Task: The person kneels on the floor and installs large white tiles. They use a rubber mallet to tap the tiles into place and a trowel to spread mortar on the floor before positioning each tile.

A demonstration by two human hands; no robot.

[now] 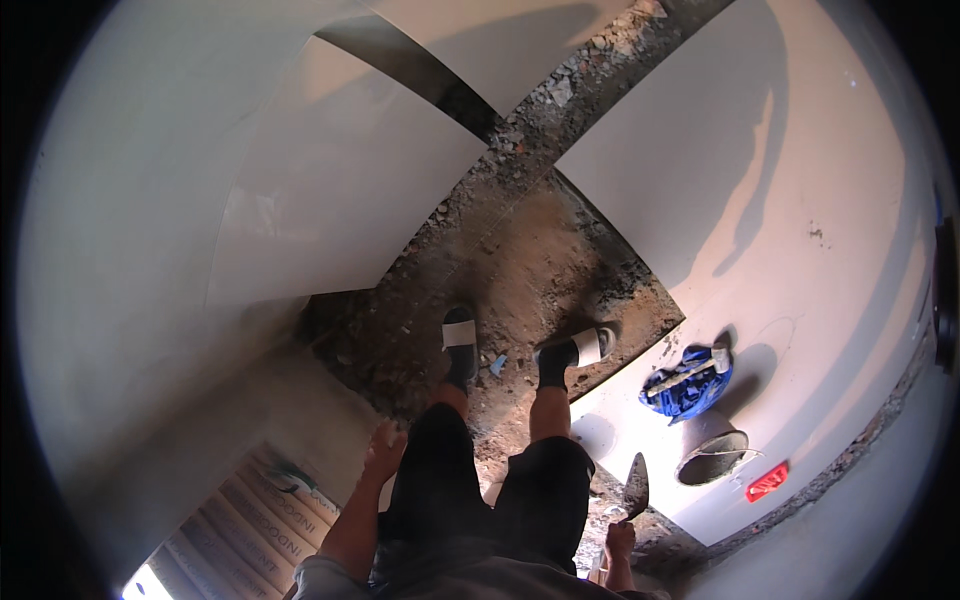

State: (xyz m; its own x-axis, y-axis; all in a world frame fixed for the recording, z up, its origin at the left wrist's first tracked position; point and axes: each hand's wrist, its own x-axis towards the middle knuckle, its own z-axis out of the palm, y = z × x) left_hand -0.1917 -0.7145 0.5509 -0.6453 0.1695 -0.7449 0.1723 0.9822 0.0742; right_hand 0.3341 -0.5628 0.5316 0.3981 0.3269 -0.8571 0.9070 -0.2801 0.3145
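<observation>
Currently right hand (620,541) grips a trowel (636,488) by its handle, lower centre-right of frame, blade up. Judged light, stiff, sharp-edged; hold at handle. Left hand (384,450) hangs open, empty, beside the stacked sacks (262,520).

Large floor tiles (330,190): smooth, glossy, pale. Exposed floor bed (520,260): rough, gritty earth and rubble. Trowel (636,487) blade: dull metal. Blue cloth (690,385) at 4 o'clock: crumpled fabric.

The right hand (620,541) hides the trowel (636,487) handle; forearms cut off below.
</observation>
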